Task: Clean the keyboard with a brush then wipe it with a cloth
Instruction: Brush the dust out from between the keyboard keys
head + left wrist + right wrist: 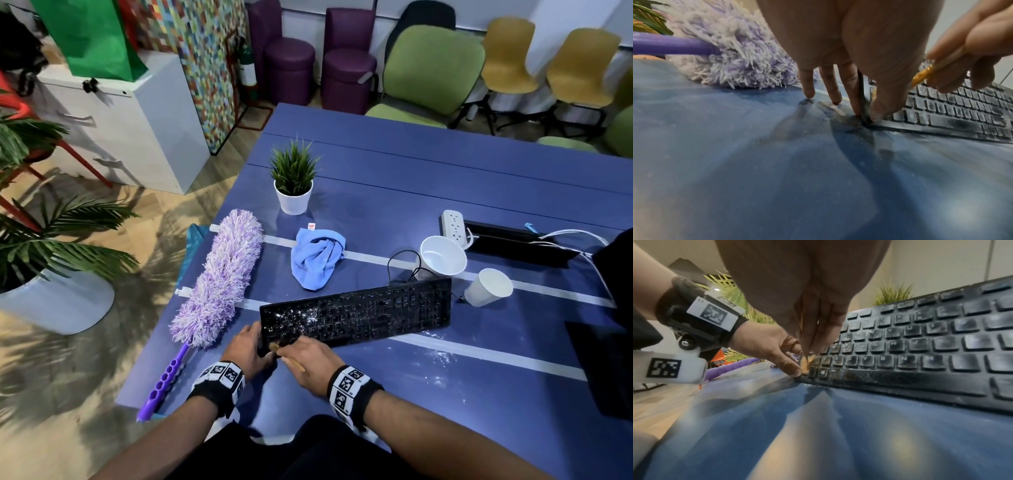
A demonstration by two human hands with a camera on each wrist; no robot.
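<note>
Two hands at the near-left corner of a black keyboard on the blue table, at 6 o'clock in the head view.

Left hand: thumb pressed on the keyboard's corner, fingers straight, tips down on the table against the keyboard's left edge; holds nothing else.

Right hand: fingers pinched round a small brush with a wooden handle; bristle end on the bottom-left keys, just beside the left thumb.

Keyboard: lies slantwise, right end farther away; white powder thickest over its left keys, dust on the rest. White specks on the table at 4 o'clock of it.

Purple duster: at 9 o'clock of the keyboard, fluffy head away, handle toward the table edge.

Blue cloth: crumpled, at 12 o'clock of the keyboard's left end, apart from it.

Two white paper cups: on their sides beyond the keyboard's right end.

Small potted plant: upright, beyond the cloth.

White power strip: at 1 o'clock, beside a black tray.
</note>
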